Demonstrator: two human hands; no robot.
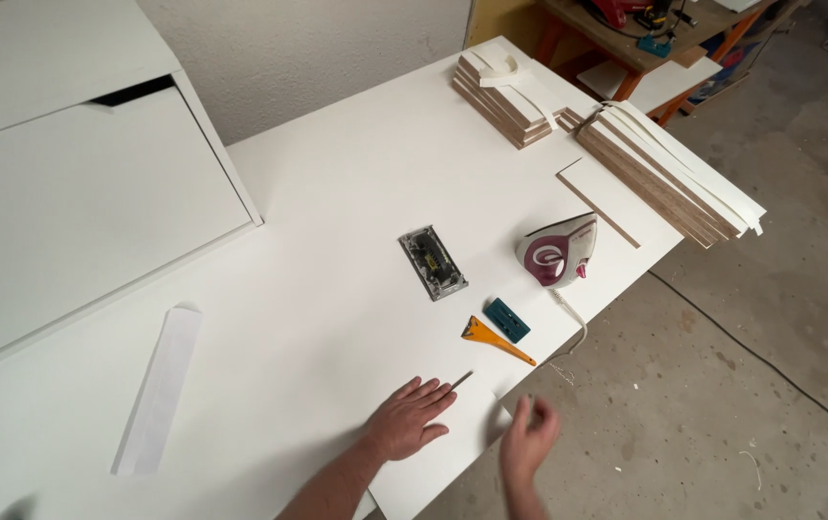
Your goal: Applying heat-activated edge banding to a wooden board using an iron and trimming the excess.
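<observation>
Our left hand (406,421) lies flat, open, on the surface (337,193); our right hand (528,438), blurred, empty, risks snagging the iron (558,252) cord at lower centre

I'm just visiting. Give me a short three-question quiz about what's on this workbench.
1. True or false: the left hand lies flat on the white table.
2. Which tool lies nearest the iron: A) the orange scraper, B) the small teal block, C) the grey trimmer?
3. Where is the right hand?

Key:
1. True.
2. B.
3. Just off the table's front edge, over the floor, blurred.
</observation>
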